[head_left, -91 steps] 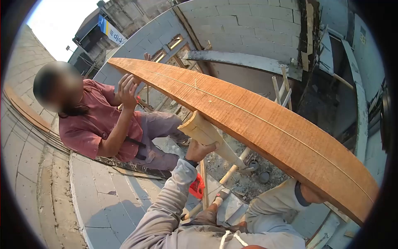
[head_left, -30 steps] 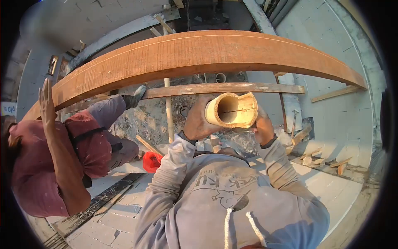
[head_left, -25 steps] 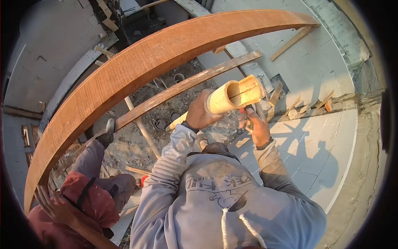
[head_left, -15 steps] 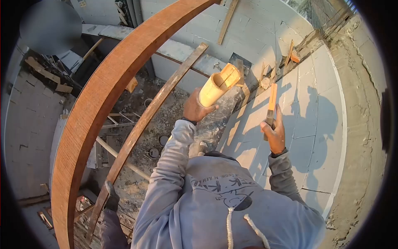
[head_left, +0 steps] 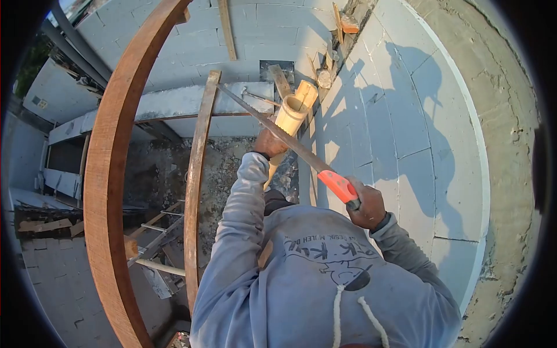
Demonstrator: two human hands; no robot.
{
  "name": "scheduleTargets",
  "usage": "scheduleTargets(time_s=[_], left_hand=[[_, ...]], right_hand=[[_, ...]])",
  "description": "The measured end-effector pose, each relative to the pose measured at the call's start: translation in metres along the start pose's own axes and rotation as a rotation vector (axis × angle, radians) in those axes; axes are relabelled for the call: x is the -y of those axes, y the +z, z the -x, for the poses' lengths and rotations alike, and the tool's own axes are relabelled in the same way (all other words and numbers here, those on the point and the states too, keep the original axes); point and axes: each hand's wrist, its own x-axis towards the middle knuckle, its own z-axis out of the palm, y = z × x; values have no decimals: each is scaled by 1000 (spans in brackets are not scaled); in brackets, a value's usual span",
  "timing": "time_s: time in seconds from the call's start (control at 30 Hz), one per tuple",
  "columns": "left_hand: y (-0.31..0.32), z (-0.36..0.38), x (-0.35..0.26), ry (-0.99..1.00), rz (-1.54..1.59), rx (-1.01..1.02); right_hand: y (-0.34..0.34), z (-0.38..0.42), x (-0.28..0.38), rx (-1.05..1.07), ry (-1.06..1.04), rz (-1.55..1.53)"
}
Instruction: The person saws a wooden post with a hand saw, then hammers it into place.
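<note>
My left hand [head_left: 270, 143] is wrapped round a length of bamboo [head_left: 291, 115], just below its upper end. That end is hollow, with one side standing up as a longer tongue. My right hand [head_left: 369, 207] grips the red-orange and dark handle of a hand saw [head_left: 310, 158]. The toothed blade slants up and left across the bamboo in this view, close beside my left hand, its tip over a wooden plank [head_left: 200, 162]. Below my left hand the bamboo runs down and is partly hidden by my sleeve and body.
A long reddish timber beam [head_left: 110, 185] rises at the left. Pale block walls stand behind and at the right [head_left: 400, 133], beside a rough concrete strip [head_left: 505, 174]. A hammer [head_left: 258, 97] lies on a ledge ahead. Rubble covers the floor below, near a ladder [head_left: 154, 235].
My right hand has come lower and left; the tool in it, upright and apart from the bamboo before, now lies across it as a saw blade. My view has swung leftward over the beam and plank.
</note>
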Motion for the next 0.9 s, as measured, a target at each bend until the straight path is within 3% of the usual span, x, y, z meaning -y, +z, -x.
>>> scheduleTargets(time_s=[0.03,0.07,0.13,0.17,0.27,0.3,0.33,0.43,0.6,0.67,0.9], left_hand=[[16,-8,29,151,62,-95],[22,-19,30,158,81,-74],[30,-32,19,-85,555,110],[12,-42,-7,-69,482,215],[16,-58,33,-61,368,320],[8,-63,36,-85,380,437],[11,-64,48,-102,391,439],[29,-59,89,-237,969,378],[16,-59,61,-242,824,328],[26,-57,76,-214,964,226],[36,-65,93,-250,1173,261]], right_hand=[[0,-9,0,-13,23,8],[1,-19,3,6,18,77],[4,-28,9,50,41,157],[8,-35,10,39,93,198],[21,-53,5,17,182,277],[26,-56,5,11,216,288],[28,-58,5,30,222,284],[38,-66,13,-21,257,242],[43,-56,27,-45,314,243],[42,-52,29,-46,325,243],[39,-41,47,-20,350,324]])
